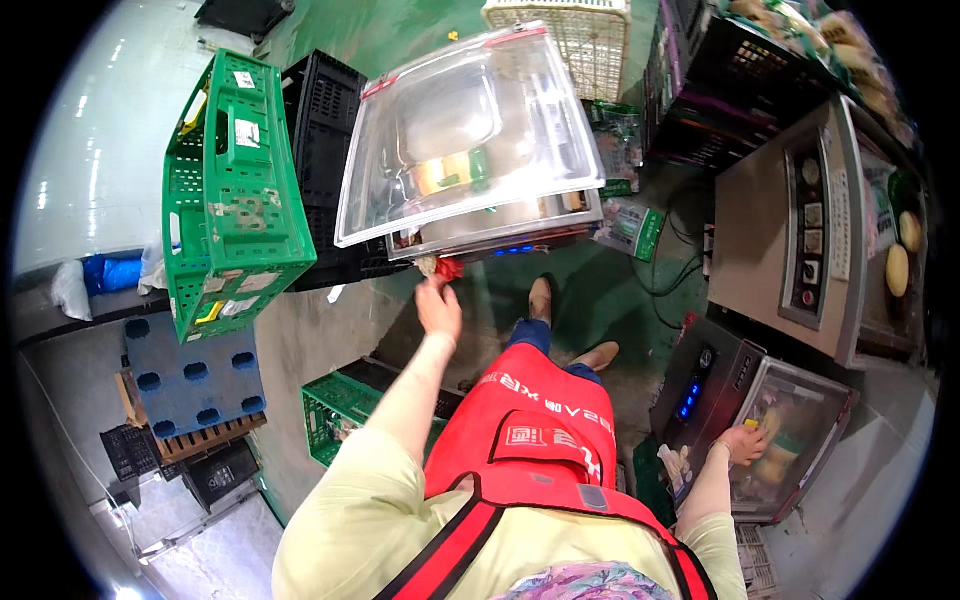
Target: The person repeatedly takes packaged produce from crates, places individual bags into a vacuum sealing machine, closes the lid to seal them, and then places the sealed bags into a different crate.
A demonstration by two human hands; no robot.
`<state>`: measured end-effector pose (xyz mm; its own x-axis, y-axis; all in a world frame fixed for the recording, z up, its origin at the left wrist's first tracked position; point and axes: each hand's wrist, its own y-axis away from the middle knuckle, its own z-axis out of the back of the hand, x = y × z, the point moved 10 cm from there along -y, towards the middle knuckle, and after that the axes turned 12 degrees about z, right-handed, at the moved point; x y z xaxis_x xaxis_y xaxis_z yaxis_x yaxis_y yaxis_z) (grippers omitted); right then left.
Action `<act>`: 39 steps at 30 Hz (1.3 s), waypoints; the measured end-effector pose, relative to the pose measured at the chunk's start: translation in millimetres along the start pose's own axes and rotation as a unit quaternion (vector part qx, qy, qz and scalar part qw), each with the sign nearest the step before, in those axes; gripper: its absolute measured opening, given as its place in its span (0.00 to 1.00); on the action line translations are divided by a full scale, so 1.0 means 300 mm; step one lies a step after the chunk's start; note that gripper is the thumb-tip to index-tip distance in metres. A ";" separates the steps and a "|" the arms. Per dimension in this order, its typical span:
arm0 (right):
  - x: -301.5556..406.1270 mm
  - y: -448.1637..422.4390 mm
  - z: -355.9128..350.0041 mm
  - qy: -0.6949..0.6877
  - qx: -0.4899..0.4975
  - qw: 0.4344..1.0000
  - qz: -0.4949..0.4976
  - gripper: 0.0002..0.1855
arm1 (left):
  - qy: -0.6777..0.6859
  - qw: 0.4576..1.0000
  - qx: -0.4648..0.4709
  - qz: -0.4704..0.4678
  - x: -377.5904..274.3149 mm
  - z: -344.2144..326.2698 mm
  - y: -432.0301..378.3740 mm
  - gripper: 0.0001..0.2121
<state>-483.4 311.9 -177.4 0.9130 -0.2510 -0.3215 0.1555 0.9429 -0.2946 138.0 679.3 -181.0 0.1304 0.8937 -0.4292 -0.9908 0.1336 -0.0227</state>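
Observation:
My left hand point(439, 311) reaches to the front of a vacuum sealing machine point(487, 247), its fingers at a red and whitish bundle point(448, 268), perhaps cloth. Whether they grip it is unclear. Above it the machine's clear lid point(465, 135) is tilted up, and a yellowish pack with a green end point(450, 171) shows through it. On the right, my right hand point(742, 444) lies on the transparent lid point(795, 420) of a second sealing machine point(697, 382), which is down. Yellowish packed food point(776, 461) is visible under that lid. Both machines have lit blue displays.
A green crate point(240, 202) and a black crate point(326, 135) stand left of the first machine. A steel machine with knobs point(772, 225) is at right, below stacked dark crates point(735, 82). Cables point(679, 281) and plastic packaging point(626, 225) lie on the floor.

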 end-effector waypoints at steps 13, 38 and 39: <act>-0.053 0.058 -0.286 -0.209 0.195 0.956 0.070 0.31 | -0.033 0.999 0.020 0.002 0.151 0.000 -0.649 0.21; 1.326 -1.002 0.778 -0.555 0.086 0.724 0.400 0.08 | 0.036 0.798 0.586 0.133 -0.487 -0.079 -0.619 0.10; 1.387 -1.138 0.895 -0.563 -0.008 0.717 0.410 0.08 | 0.074 0.805 0.564 0.170 -0.544 -0.063 -0.572 0.09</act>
<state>-55.5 -55.6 31.0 0.4214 0.7316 0.5359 -0.6046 0.6671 -0.4352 286.1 502.4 -124.2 -0.2304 0.9110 -0.3421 -0.2939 0.2700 0.9169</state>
